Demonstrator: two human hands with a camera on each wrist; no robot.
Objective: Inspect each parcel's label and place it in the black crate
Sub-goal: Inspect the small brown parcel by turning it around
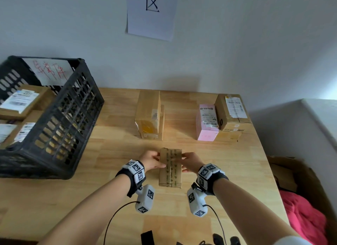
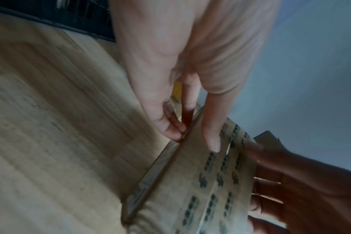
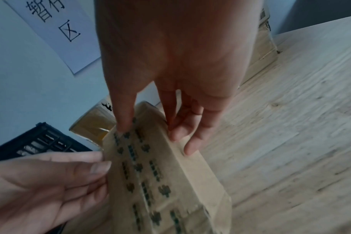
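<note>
Small taped parcel (image 1: pixel 170 167), lower centre: stiff cardboard, likely light. Left hand (image 1: pixel 152 161) and right hand (image 1: pixel 192 162) pinch its long sides; good hold there.

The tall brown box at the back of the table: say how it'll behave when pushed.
The tall brown box stands on end, so a high push would probably tip it. Its cardboard looks stiff. Its glossy tape may feel slippery.
</note>
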